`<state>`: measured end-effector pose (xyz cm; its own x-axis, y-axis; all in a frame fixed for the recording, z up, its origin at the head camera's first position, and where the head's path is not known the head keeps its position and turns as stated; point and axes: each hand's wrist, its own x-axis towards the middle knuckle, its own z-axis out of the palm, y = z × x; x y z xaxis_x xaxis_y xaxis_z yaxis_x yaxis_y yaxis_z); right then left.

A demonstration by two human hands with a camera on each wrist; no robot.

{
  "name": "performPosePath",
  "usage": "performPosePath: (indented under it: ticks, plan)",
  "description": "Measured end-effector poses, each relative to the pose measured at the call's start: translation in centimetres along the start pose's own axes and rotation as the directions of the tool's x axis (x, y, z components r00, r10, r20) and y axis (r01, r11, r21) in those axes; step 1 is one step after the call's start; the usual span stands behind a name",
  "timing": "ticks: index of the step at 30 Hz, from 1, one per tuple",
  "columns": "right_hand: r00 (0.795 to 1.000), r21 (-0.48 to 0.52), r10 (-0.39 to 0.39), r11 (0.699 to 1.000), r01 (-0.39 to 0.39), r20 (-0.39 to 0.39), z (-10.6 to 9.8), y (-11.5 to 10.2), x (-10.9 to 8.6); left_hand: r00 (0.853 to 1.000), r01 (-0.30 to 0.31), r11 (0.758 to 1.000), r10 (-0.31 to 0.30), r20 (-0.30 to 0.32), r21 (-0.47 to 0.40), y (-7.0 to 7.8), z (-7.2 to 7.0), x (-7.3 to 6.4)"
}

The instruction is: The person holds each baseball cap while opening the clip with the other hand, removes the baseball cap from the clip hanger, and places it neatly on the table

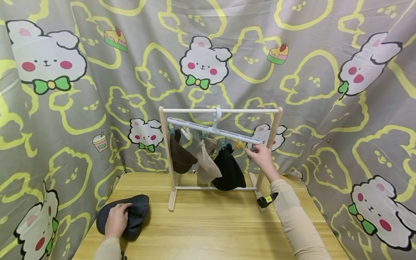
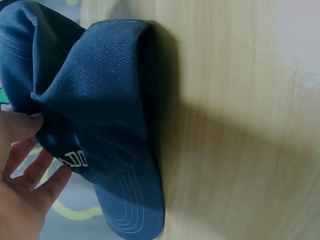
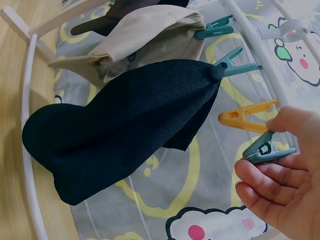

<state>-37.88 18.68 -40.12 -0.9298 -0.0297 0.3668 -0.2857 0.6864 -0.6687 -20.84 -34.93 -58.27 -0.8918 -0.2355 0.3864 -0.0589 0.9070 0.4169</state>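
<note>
In the head view my left hand point(image 1: 117, 219) grips a dark blue baseball cap point(image 1: 140, 213) on the table at the left. Thumb and fingers meet its crown near white lettering in the left wrist view. My right hand point(image 1: 261, 159) is at the low right end of a tilted white hanger point(image 1: 195, 126), where it pinches a green clothespin point(image 3: 262, 149). Beside that clip hangs a yellow clothespin point(image 3: 242, 117). A black cap point(image 1: 227, 169), a beige cap point(image 1: 207, 166) and a brown cap point(image 1: 182, 157) hang from the hanger by green clips.
A wooden rack point(image 1: 165, 144) with a white top rod point(image 1: 191, 111) carries the hanger. A white clip point(image 1: 185, 133) hangs near the brown cap. By my right wrist is a black and yellow object point(image 1: 268, 199). Patterned curtain point(image 1: 253, 21) surrounds the wooden table point(image 1: 201, 227).
</note>
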Motion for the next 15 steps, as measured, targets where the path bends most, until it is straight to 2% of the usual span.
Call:
performPosePath:
  ticks: [7, 15]
  plan:
    - [1.0, 0.016, 0.003, 1.0, -0.003, 0.008, 0.03, 0.22, 0.01, 0.999, -0.023, 1.0, 0.023, 0.033, -0.002, 0.2, 0.29, -0.11]
    - [1.0, 0.006, -0.005, 1.0, 0.005, 0.006, 0.14, 0.21, 0.1, 0.989, 0.028, 1.0, -0.026, 0.145, -0.014, 0.62, 0.58, -0.42]
